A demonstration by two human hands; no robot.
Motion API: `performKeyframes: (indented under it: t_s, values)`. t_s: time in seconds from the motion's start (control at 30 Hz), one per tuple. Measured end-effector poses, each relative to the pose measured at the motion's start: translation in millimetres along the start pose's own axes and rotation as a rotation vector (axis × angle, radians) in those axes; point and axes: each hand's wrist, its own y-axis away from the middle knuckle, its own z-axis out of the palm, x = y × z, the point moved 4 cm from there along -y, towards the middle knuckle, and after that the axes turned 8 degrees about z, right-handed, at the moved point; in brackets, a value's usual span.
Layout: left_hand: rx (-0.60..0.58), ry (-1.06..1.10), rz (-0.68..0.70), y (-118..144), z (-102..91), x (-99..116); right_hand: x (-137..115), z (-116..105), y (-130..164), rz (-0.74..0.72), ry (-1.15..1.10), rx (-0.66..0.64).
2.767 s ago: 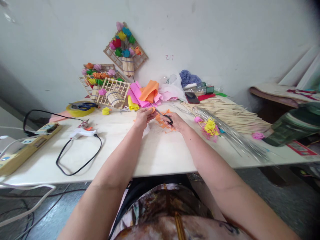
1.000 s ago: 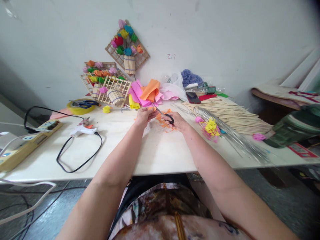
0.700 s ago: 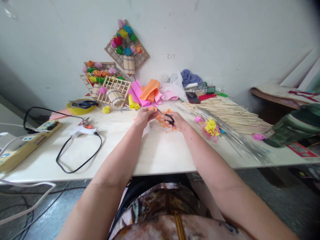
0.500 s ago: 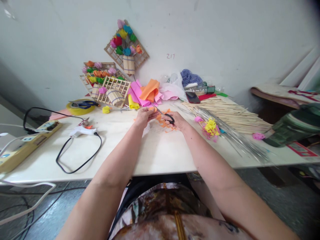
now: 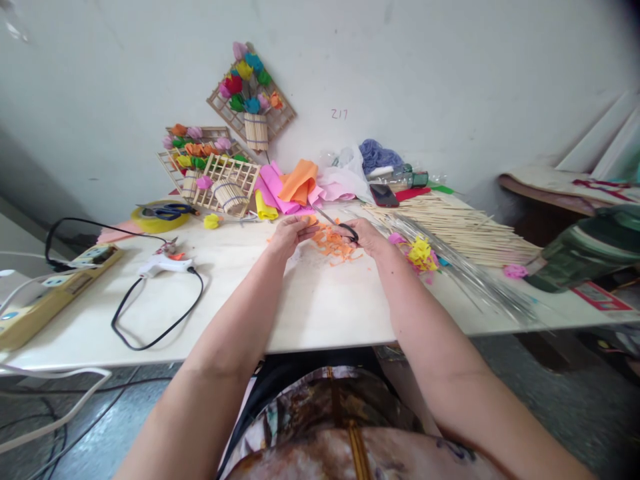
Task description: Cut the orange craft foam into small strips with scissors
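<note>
Between the fingertips of my left hand (image 5: 291, 236) is a small piece of orange paper (image 5: 312, 219), mostly covered by the fingers. My right hand (image 5: 367, 236) is closed round the black handles of a pair of scissors (image 5: 353, 233). Their blades point up and left toward the paper, a little apart from it. Orange paper scraps (image 5: 336, 248) lie scattered on the table under and between both hands. Just behind them are rolled sheets of orange paper (image 5: 300, 183), pink paper (image 5: 273, 187) and yellow paper (image 5: 265, 207).
On the left lie a white glue gun (image 5: 167, 265) with a black cord, a power strip (image 5: 60, 293), and blue-handled scissors (image 5: 173, 211) on a tape roll (image 5: 145, 223). To the right are wires (image 5: 470, 273), thin sticks (image 5: 460, 227), a phone (image 5: 384, 195) and a green bottle (image 5: 585, 253). Flower panels (image 5: 235, 183) stand behind.
My right hand has shifted slightly right with the scissors, drawing the blades away from the orange paper. My left hand stays nearly in place.
</note>
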Motion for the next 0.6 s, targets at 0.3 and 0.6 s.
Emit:
performKeyframes:
  t_s: [0.3, 0.6]
  values:
    - [0.032, 0.076, 0.099, -7.8, -5.2, 0.0, 1.7, -5.0, 2.8, 0.052, -0.048, 0.005]
    - [0.089, 0.034, 0.185, -11.7, -7.2, 2.3, 13.9, 3.4, -9.6, 0.051, -0.06, -0.068]
